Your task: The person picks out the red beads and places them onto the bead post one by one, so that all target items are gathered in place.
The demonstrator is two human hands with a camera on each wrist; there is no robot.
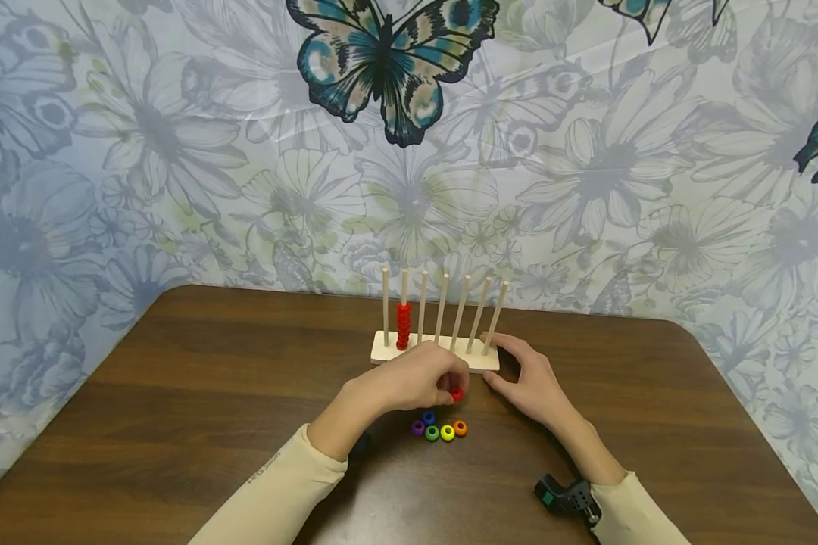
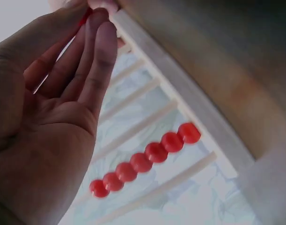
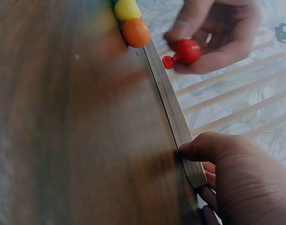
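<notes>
A pale wooden peg stand (image 1: 382,351) with several upright pegs is on the table. Its second peg from the left carries a stack of red beads (image 1: 403,327), which also shows in the left wrist view (image 2: 141,162). In front of the stand, my left hand (image 1: 409,378) pinches one red bead (image 3: 188,50) between thumb and fingers, held above the tabletop. My right hand (image 1: 537,387) grips the stand's right end, thumb at the front and fingers behind. Just nearer than the left hand lie loose beads: purple (image 1: 418,428), blue (image 1: 429,418), green (image 1: 432,434), yellow (image 1: 448,433) and orange (image 1: 460,428).
The brown wooden table (image 1: 211,393) runs back to a wall covering (image 1: 259,189) printed with flowers and butterflies. A black device (image 1: 566,499) is strapped at the right wrist. The other pegs bear no beads.
</notes>
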